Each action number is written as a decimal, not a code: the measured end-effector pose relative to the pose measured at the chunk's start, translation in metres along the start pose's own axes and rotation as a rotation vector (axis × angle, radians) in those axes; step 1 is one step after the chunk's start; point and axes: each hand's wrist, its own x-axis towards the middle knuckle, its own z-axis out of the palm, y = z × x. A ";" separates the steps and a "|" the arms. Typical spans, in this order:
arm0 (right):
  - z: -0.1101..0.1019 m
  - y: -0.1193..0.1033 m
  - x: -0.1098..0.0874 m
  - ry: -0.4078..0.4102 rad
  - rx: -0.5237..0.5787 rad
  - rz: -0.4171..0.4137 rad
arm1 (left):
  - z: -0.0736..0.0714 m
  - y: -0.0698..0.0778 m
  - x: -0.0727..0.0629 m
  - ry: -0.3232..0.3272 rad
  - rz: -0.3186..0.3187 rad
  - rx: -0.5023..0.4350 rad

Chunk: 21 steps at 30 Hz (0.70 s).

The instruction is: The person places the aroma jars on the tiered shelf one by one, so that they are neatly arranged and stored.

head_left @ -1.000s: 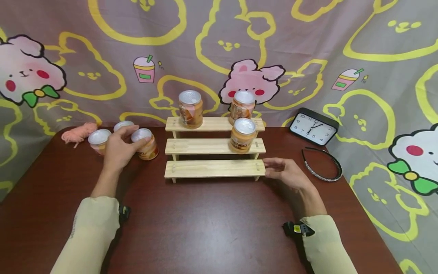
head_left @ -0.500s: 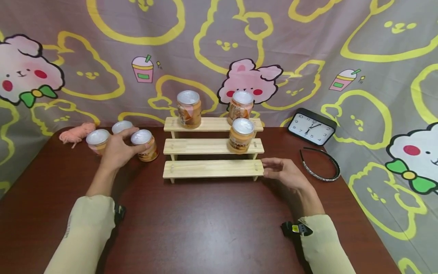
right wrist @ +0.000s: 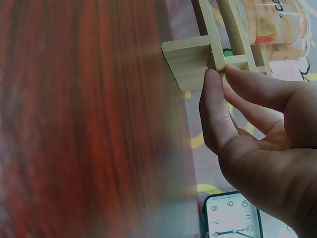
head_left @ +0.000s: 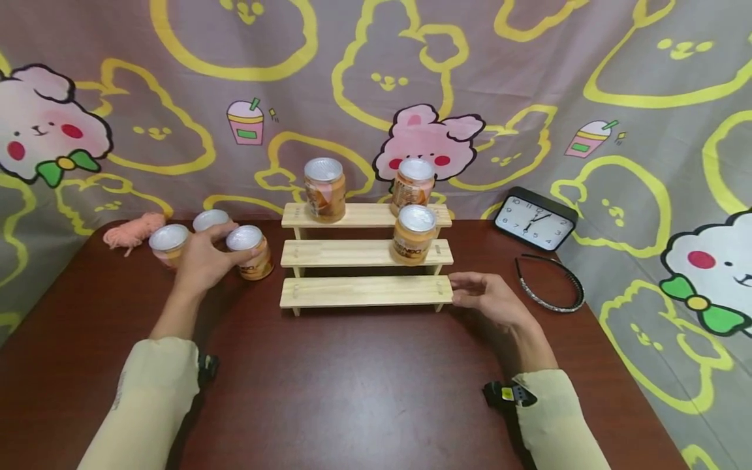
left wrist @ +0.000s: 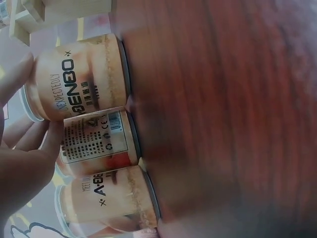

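Observation:
My left hand [head_left: 202, 261] holds a jar with orange contents and a silvery top [head_left: 252, 260], thumb on its right side and fingers behind its left. That jar stands upright on the table. In the left wrist view, a second jar [left wrist: 101, 144] and a third jar [left wrist: 111, 203] stand close beside it. My right hand [head_left: 490, 297] pinches the right end of the lowest tier of a pale wooden stepped stand [head_left: 367, 291] between thumb and fingers. On the stand, two jars sit on the top tier, the left jar [head_left: 325, 190] and the right jar [head_left: 413, 183]; another jar [head_left: 413, 236] is on the middle tier.
Pink yarn [head_left: 136, 231] lies at the back left of the brown table [head_left: 352, 391]. A black-framed clock [head_left: 536, 219] and a headband [head_left: 552, 284] are to the right of the stand. A patterned curtain [head_left: 499, 52] hangs behind.
My left hand has settled slightly lower around the jar. The jars, the stand and my right hand keep their places; the head view shifts a little.

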 end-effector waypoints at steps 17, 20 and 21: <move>0.002 0.001 -0.001 0.003 -0.005 -0.007 | -0.009 0.003 -0.006 -0.016 -0.071 -0.064; 0.002 0.000 -0.001 0.013 -0.010 -0.016 | -0.011 0.006 -0.007 -0.025 -0.069 -0.083; 0.002 -0.001 -0.002 0.015 -0.011 -0.019 | -0.012 0.008 -0.007 -0.028 -0.069 -0.089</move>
